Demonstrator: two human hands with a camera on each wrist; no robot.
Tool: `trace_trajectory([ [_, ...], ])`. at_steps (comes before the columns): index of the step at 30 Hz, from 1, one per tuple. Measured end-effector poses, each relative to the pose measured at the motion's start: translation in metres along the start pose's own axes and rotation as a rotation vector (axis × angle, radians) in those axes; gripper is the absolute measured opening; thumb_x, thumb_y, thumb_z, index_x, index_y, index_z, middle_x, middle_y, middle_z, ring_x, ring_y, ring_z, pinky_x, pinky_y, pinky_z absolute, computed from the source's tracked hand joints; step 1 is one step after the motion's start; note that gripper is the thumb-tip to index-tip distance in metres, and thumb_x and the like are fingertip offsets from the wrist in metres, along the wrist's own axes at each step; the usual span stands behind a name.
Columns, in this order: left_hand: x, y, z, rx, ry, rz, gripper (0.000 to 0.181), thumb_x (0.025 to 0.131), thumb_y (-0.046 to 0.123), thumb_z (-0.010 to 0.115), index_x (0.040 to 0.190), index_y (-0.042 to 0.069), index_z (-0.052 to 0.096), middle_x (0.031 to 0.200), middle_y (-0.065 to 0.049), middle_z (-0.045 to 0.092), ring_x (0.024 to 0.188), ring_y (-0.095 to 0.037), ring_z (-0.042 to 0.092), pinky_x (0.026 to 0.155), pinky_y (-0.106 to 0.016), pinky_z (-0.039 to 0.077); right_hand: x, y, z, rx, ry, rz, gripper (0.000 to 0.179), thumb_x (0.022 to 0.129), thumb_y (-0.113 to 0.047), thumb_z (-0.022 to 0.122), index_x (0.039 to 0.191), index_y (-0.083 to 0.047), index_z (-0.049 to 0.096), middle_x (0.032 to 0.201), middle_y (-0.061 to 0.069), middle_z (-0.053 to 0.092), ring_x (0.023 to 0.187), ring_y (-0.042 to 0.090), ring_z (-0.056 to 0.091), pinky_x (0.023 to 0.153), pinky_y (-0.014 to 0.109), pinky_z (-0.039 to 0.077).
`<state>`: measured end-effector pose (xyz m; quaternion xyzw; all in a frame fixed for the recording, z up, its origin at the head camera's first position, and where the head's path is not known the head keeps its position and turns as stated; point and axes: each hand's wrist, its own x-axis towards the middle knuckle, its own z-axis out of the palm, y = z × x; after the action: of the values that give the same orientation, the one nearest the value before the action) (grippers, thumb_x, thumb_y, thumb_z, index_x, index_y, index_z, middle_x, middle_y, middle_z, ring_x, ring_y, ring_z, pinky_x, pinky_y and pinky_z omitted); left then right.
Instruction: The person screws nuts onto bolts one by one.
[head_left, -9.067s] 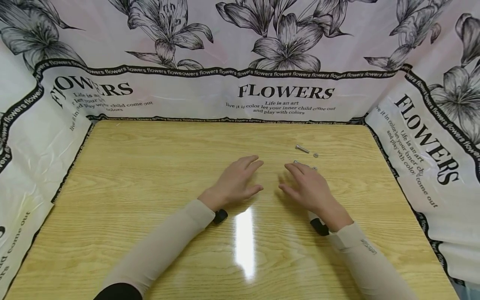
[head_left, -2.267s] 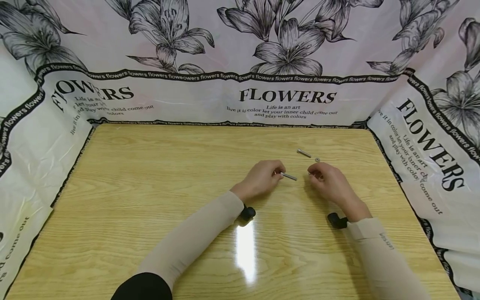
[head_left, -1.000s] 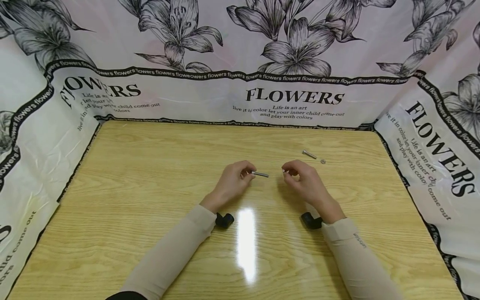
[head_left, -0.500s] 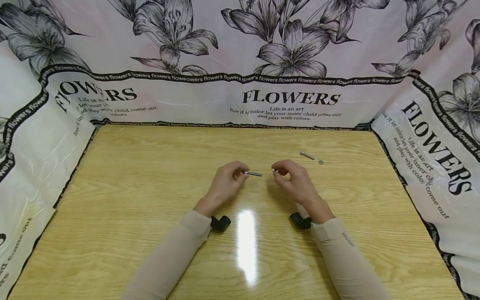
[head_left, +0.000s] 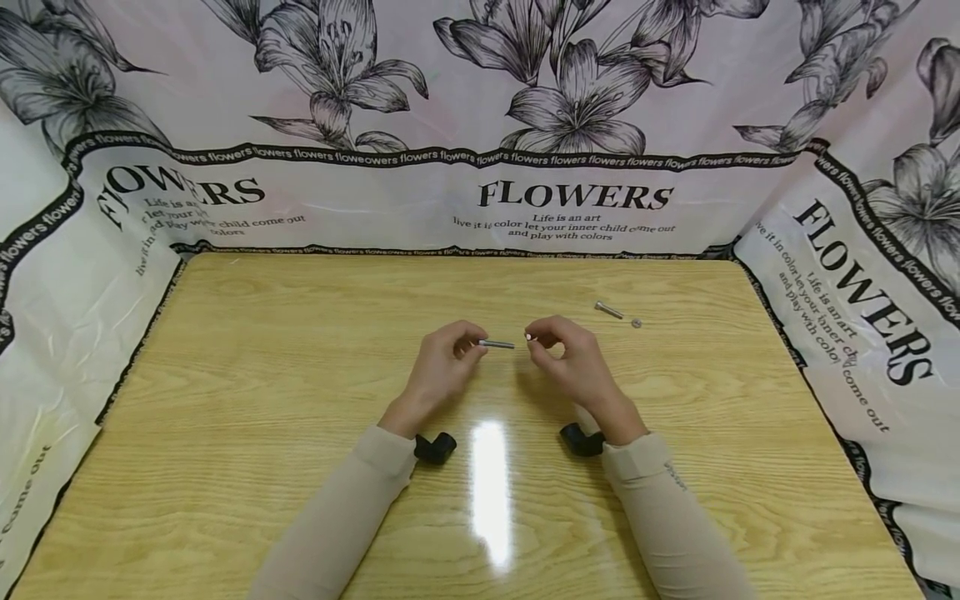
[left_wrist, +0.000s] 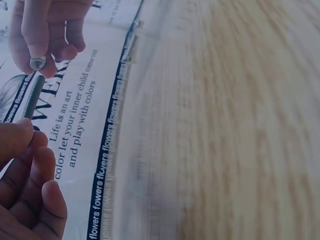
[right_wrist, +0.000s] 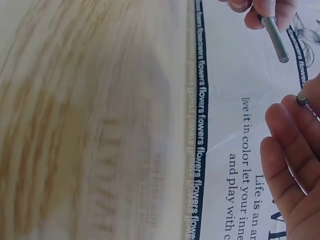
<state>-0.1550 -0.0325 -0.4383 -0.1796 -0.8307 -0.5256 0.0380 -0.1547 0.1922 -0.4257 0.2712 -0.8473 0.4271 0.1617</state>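
My left hand [head_left: 441, 365] pinches a silver bolt [head_left: 497, 344] near its head, with the threaded end pointing right. Facing it, my right hand [head_left: 573, 360] holds a small hex nut [head_left: 528, 337] between thumb and forefinger. In the left wrist view the nut [left_wrist: 38, 63] sits just beyond the tip of the bolt [left_wrist: 33, 96], its hole visible. The right wrist view shows a gap between the bolt [right_wrist: 275, 39] and the nut [right_wrist: 302, 99], which the fingertips partly cover. Both hands are raised above the wooden table.
A second bolt [head_left: 608, 310] lies on the table [head_left: 300, 333] behind my right hand, and a second nut [head_left: 636, 323] lies just right of it. A flower-print cloth [head_left: 375, 200] hangs along the back and sides of the table.
Earlier both hands held nothing; since then they have picked up the nearer bolt and nut. Over the last second the right hand has moved left, narrowing the gap between nut and bolt.
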Motion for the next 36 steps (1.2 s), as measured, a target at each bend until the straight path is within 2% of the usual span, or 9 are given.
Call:
trace_trajectory([
  [7, 0.0, -0.003, -0.002, -0.028, 0.034, 0.023, 0.009, 0.091, 0.008, 0.066, 0.099, 0.011, 0.067, 0.088, 0.002, 0.063, 0.074, -0.012, 0.055, 0.065, -0.029, 0.049, 0.003, -0.001, 0.003, 0.021, 0.02, 0.005, 0.015, 0.085, 0.002, 0.063, 0.099, -0.003, 0.066, 0.093, 0.005, 0.067, 0.079, 0.015, 0.061, 0.064, 0.044, 0.051],
  [12, 0.0, -0.004, -0.003, -0.062, 0.045, 0.015, 0.008, 0.091, 0.009, 0.065, 0.098, 0.012, 0.068, 0.087, 0.003, 0.063, 0.075, -0.012, 0.056, 0.065, -0.028, 0.049, 0.005, -0.002, 0.007, 0.05, 0.022, 0.029, 0.016, 0.086, 0.001, 0.064, 0.1, -0.007, 0.067, 0.093, 0.002, 0.068, 0.078, 0.014, 0.061, 0.061, 0.044, 0.05],
  [18, 0.001, -0.003, -0.006, -0.082, 0.059, 0.036, 0.007, 0.09, 0.007, 0.066, 0.097, 0.009, 0.068, 0.086, 0.002, 0.065, 0.074, -0.012, 0.057, 0.066, -0.028, 0.05, 0.006, -0.005, 0.012, 0.086, 0.026, 0.062, 0.017, 0.086, 0.003, 0.066, 0.101, -0.006, 0.067, 0.093, 0.005, 0.068, 0.077, 0.018, 0.062, 0.064, 0.043, 0.051],
  [20, 0.001, -0.004, -0.007, -0.086, 0.065, 0.045, 0.008, 0.09, 0.006, 0.066, 0.097, 0.008, 0.068, 0.086, 0.001, 0.065, 0.074, -0.012, 0.058, 0.066, -0.028, 0.05, 0.008, -0.009, 0.013, 0.098, 0.025, 0.078, 0.017, 0.086, 0.005, 0.066, 0.101, -0.003, 0.067, 0.092, 0.009, 0.068, 0.076, 0.021, 0.062, 0.065, 0.042, 0.051],
  [27, 0.0, -0.003, -0.008, -0.114, 0.077, 0.036, 0.008, 0.09, 0.005, 0.066, 0.097, 0.006, 0.067, 0.085, -0.001, 0.067, 0.073, -0.012, 0.059, 0.065, -0.027, 0.051, 0.014, -0.045, 0.007, 0.155, -0.007, 0.148, 0.012, 0.088, 0.008, 0.061, 0.099, 0.006, 0.064, 0.093, 0.018, 0.066, 0.08, 0.026, 0.062, 0.072, 0.036, 0.05],
  [36, -0.003, -0.001, -0.008, -0.118, 0.07, 0.039, 0.008, 0.089, 0.004, 0.066, 0.097, 0.005, 0.067, 0.086, -0.002, 0.066, 0.074, -0.013, 0.06, 0.066, -0.028, 0.051, 0.012, -0.05, 0.008, 0.182, -0.018, 0.181, 0.013, 0.088, 0.007, 0.061, 0.101, 0.006, 0.064, 0.093, 0.017, 0.066, 0.08, 0.026, 0.061, 0.074, 0.039, 0.049],
])
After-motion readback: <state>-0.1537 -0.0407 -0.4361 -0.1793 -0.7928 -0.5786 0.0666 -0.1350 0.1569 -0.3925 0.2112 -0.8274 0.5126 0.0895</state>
